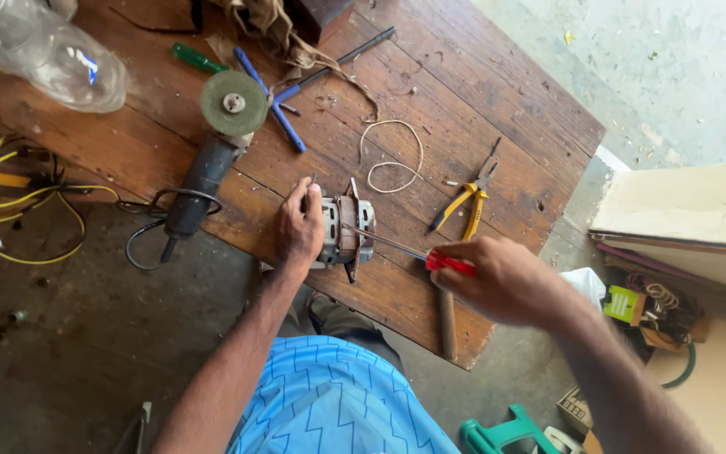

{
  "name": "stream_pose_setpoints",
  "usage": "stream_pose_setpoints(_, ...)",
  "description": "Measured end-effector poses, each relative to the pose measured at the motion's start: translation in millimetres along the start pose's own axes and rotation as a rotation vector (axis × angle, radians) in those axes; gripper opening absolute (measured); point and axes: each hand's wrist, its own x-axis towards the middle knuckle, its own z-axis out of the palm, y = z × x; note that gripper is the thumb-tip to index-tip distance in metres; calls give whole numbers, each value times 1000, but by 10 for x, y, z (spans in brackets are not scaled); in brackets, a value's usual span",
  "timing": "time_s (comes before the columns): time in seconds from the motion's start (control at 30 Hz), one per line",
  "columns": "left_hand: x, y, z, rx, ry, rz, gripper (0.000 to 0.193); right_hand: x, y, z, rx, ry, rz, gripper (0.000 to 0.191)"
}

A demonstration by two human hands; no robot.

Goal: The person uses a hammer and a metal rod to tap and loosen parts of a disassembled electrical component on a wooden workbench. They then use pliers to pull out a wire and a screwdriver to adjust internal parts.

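Note:
My left hand (298, 227) grips a small electric motor (344, 233) that rests on the near edge of a worn wooden table (430, 118). My right hand (502, 277) holds a red-handled screwdriver (447, 263); its long metal shaft reaches left and its tip touches the motor's top. Both forearms stretch out from my blue patterned shirt at the bottom of the head view.
An angle grinder (212, 143) with a green disc lies left of the motor, its cable hanging off the edge. Yellow-handled pliers (466, 202), a white wire loop (392, 160), blue-handled pliers (275, 105), a green-handled screwdriver (197, 58) and a plastic bottle (48, 50) lie around. Yellow cables (10, 202) trail on the floor at left.

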Motion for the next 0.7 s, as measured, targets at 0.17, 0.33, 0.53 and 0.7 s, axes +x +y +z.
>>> stream_pose_setpoints(0.17, 81, 14, -3, -24, 17, 20, 54, -135, -513, -143, -5, 8, 104, 41)
stream_pose_setpoints(0.33, 120, 70, -6, 20, -78, -77, 50, -173, -1043, -223, -106, -92, 238, 33)
stream_pose_setpoints(0.53, 137, 87, -23, 28, -59, -117, 52, -160, -1168, -166, -190, -93, 209, 35)
stream_pose_setpoints(0.7, 150, 57, -34, 27, -33, -91, 49, -408, -417, 7, 6, 172, 106, 39)
